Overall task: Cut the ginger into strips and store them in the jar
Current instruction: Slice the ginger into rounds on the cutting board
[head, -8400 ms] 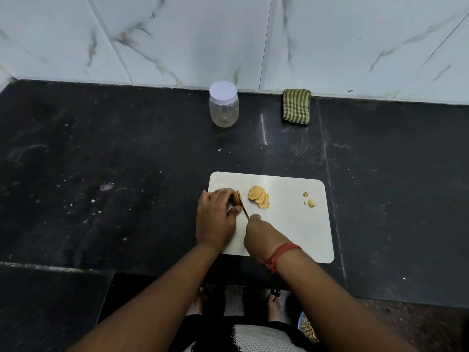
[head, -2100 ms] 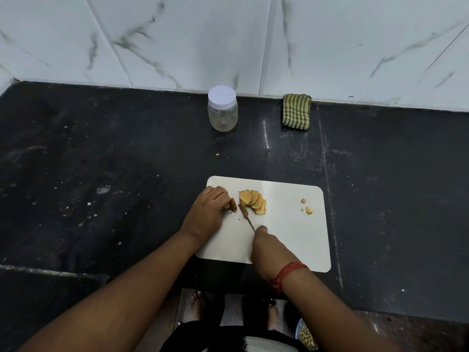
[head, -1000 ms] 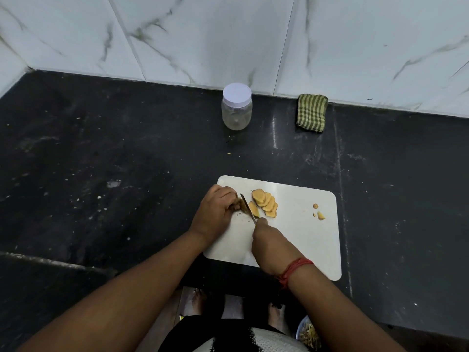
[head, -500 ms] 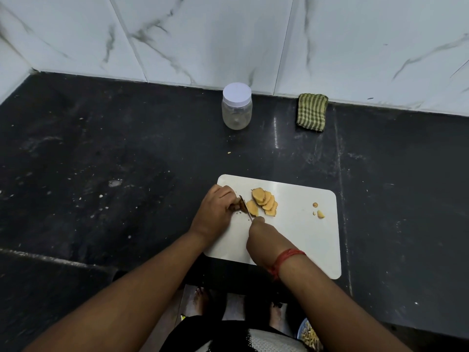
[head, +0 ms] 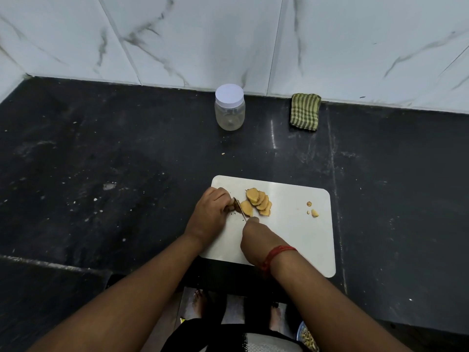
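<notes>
Left hand (head: 212, 215) fingers curl round the ginger stub (head: 231, 207) at the cutting board (head: 299, 240) left edge; knife (head: 239, 210) sits against it, right hand (head: 256, 240) clamped on the handle. Slices (head: 258, 204) fan just right of the blade; jar (head: 229, 107) stands lidded, well apart by the wall. Stub is small: tuck fingertips back, keep cuts thin and vertical.

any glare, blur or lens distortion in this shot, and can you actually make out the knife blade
Head view: a streak of glare on the black counter right of the jar; wide-angle bending curves the wall tiles and counter edge; dim light, soft detail. The knife blade shows only as a thin dark sliver between the left hand and the ginger slices; its handle is hidden inside the right hand.
</notes>
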A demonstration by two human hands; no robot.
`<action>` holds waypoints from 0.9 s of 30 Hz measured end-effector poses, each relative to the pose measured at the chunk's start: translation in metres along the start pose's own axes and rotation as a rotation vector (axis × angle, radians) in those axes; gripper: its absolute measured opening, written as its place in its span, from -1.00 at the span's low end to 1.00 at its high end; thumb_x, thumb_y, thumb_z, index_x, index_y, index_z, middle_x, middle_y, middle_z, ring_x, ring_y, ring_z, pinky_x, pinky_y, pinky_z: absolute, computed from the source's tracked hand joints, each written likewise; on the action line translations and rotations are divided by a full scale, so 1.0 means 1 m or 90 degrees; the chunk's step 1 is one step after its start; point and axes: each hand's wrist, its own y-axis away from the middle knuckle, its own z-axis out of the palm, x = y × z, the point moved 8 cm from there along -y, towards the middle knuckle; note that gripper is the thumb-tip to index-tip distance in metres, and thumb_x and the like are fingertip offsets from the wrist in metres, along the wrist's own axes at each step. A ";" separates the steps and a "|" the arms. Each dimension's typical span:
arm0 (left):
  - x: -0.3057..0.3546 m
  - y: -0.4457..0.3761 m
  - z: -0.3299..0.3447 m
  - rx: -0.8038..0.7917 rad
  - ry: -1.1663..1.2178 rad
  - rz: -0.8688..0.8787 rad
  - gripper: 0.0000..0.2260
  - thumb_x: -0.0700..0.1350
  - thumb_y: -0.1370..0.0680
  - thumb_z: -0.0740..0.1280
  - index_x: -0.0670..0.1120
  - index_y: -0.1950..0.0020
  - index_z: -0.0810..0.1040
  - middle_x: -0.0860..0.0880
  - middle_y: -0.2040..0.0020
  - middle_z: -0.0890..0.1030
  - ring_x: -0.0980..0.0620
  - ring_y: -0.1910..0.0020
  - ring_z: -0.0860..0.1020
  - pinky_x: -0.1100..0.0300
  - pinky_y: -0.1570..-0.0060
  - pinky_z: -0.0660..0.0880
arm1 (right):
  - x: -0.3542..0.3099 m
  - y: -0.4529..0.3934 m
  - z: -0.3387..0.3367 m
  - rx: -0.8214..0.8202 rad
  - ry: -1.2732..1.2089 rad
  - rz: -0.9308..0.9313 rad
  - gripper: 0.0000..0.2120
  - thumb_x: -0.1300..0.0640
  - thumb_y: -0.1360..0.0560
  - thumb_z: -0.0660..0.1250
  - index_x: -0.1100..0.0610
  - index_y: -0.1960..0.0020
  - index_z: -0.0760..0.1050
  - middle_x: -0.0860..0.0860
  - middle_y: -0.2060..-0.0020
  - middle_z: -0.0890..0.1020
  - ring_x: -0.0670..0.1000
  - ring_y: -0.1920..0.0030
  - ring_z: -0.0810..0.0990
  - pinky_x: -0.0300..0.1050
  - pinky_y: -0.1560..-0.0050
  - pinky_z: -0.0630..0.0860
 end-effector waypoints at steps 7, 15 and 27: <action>0.003 0.001 0.000 -0.001 -0.005 0.000 -0.83 -0.37 -0.47 0.44 -0.15 0.20 0.53 -0.02 0.14 0.56 -0.02 0.13 0.43 0.13 0.13 0.40 | 0.012 -0.004 0.011 0.040 -0.065 0.018 -0.51 0.37 -0.53 0.06 0.40 -0.44 0.07 0.25 -0.12 0.56 0.19 -0.08 0.58 -0.13 0.19 0.39; 0.000 0.004 0.000 0.010 0.026 -0.054 -0.84 -0.36 -0.47 0.44 -0.13 0.19 0.55 0.02 0.12 0.58 0.02 0.11 0.41 0.12 0.13 0.41 | 0.011 0.003 0.004 0.012 -0.043 -0.012 -0.56 0.33 -0.56 0.09 0.43 -0.41 0.12 0.26 -0.16 0.54 0.19 -0.14 0.56 -0.11 0.15 0.35; 0.001 0.004 0.001 0.017 0.018 -0.035 -0.84 -0.38 -0.46 0.45 -0.15 0.18 0.55 -0.01 0.11 0.59 0.01 0.11 0.40 0.23 0.10 0.35 | 0.010 -0.004 0.013 0.030 -0.047 0.020 -0.50 0.37 -0.54 0.10 0.43 -0.44 0.05 0.27 -0.17 0.54 0.19 -0.13 0.57 -0.11 0.14 0.35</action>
